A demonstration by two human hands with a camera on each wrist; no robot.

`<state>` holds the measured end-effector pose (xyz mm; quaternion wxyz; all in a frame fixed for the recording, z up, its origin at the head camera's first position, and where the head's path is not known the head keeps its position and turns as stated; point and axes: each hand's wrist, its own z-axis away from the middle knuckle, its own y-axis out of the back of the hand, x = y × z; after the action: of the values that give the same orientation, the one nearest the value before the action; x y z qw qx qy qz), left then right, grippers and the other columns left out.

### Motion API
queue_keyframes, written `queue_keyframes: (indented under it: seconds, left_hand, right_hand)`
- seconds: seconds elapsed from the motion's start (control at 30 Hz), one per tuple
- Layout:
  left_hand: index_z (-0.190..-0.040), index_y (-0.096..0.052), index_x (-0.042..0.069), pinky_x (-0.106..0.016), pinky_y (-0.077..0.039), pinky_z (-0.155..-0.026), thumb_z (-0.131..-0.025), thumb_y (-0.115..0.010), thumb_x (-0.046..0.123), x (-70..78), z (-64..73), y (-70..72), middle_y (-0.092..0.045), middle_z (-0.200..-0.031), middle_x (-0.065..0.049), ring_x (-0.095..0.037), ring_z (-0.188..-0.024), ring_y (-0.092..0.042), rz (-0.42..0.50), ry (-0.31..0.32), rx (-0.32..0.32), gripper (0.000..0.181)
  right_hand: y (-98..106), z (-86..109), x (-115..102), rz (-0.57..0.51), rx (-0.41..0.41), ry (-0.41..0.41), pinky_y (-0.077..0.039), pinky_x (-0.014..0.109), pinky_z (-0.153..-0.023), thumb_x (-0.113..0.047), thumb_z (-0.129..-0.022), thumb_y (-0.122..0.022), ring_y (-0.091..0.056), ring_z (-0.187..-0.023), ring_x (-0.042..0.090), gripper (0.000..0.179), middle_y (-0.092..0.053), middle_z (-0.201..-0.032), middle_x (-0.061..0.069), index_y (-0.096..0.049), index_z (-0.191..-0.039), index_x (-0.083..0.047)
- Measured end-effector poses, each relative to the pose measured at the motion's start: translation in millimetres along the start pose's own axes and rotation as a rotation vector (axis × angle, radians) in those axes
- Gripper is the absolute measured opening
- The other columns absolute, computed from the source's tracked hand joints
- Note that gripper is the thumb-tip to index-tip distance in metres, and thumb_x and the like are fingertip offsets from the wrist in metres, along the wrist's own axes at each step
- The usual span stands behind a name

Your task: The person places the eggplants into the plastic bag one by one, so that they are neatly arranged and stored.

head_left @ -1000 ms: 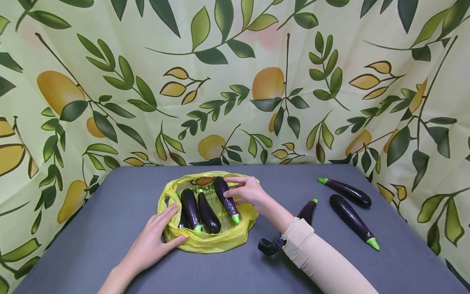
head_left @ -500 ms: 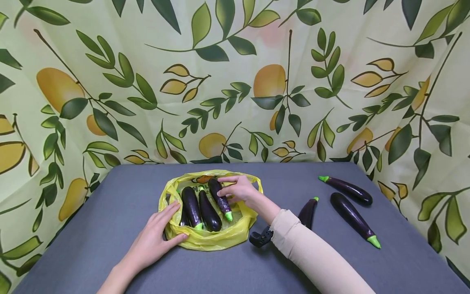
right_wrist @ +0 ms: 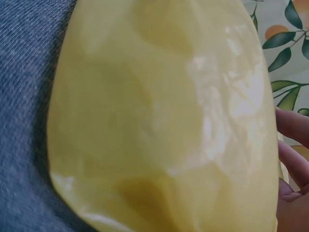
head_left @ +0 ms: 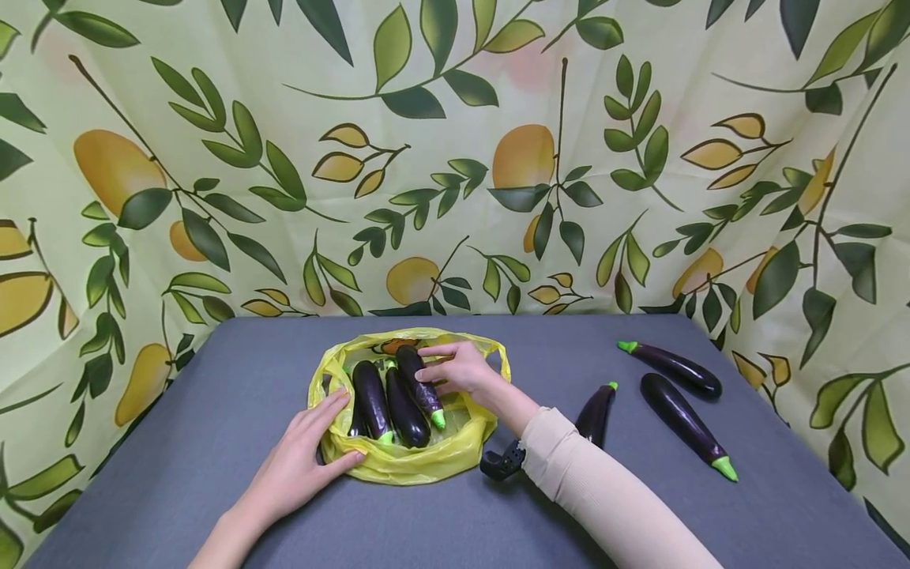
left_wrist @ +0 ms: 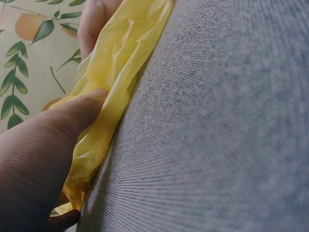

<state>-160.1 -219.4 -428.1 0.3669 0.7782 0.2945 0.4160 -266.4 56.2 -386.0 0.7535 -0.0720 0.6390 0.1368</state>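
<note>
A yellow plastic bag (head_left: pixel 426 468) lies with its mouth open on the grey table, several dark purple eggplants inside. My left hand (head_left: pixel 298 450) rests on the bag's left side, fingers straight over the rim and thumb on the outer front. In the left wrist view the thumb (left_wrist: pixel 82 113) presses the yellow film. My right hand (head_left: pixel 462 370) reaches over the bag's right rim and holds the rightmost eggplant (head_left: pixel 411 365) by its side, its green stem end towards me. That eggplant overlaps the middle eggplant (head_left: pixel 407 415). The left eggplant (head_left: pixel 371 395) lies alongside. In the right wrist view, bag film hides the eggplants.
To the right, two eggplants lie on the table, one farther back (head_left: pixel 675 367) and one nearer (head_left: pixel 682 419). Another eggplant (head_left: pixel 596 415) is partly hidden behind the right sleeve (head_left: pixel 590 482). A leaf-and-fruit patterned cloth (head_left: pixel 455 158) hangs behind the table (head_left: pixel 178 442).
My right hand has moved left with its eggplant, bringing it over against the middle one in the bag. My left hand stays in place on the bag.
</note>
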Motion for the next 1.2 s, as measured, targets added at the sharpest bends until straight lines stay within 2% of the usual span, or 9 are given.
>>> queue_keyframes:
  seconds: [0.2, 0.4, 0.67, 1.2]
  left_hand:
    - [-0.15, -0.043, 0.015, -0.06, -0.039, -0.096, -0.082, -0.073, 0.057, -0.1, -0.7, -0.9, -0.039, -0.153, -0.005, -0.031, -0.126, -0.042, -0.004, -0.008, 0.011, 0.085]
    - [-0.15, -0.043, 0.016, -0.06, -0.039, -0.097, -0.083, -0.072, 0.058, 0.2, -0.2, -0.1, -0.039, -0.153, -0.005, -0.031, -0.127, -0.042, -0.004, -0.001, 0.006, 0.085]
    - [-0.15, -0.044, 0.015, -0.06, -0.04, -0.096, -0.083, -0.074, 0.054, 1.1, 0.0, 0.1, -0.039, -0.153, -0.005, -0.031, -0.125, -0.043, -0.001, -0.018, 0.02, 0.083]
    - [-0.15, -0.043, 0.017, -0.059, -0.039, -0.096, -0.082, -0.073, 0.056, 1.1, 1.0, -0.6, -0.038, -0.154, -0.004, -0.029, -0.127, -0.041, 0.005, -0.001, 0.013, 0.084]
  right_hand:
    - [-5.8, -1.2, 3.0, 0.012, 0.048, -0.003, -0.058, 0.038, -0.069, -0.003, -0.078, -0.083, -0.069, -0.08, 0.022, 0.038, -0.073, -0.094, 0.011, -0.073, -0.114, -0.001]
    - [-9.5, -0.8, 5.2, 0.012, 0.089, -0.042, -0.058, 0.037, -0.068, -0.005, -0.078, -0.083, -0.069, -0.077, 0.022, 0.037, -0.073, -0.093, 0.01, -0.073, -0.114, -0.002]
    - [-5.8, -2.5, 9.1, -0.024, 0.068, -0.06, -0.057, 0.038, -0.075, -0.005, -0.079, -0.082, -0.067, -0.087, 0.025, 0.039, -0.072, -0.1, 0.011, -0.072, -0.117, -0.001]
    - [0.2, -0.2, 8.3, -0.1, 0.059, -0.067, -0.058, 0.039, -0.073, -0.002, -0.081, -0.08, -0.07, -0.083, 0.025, 0.04, -0.073, -0.096, 0.015, -0.069, -0.119, 0.004]
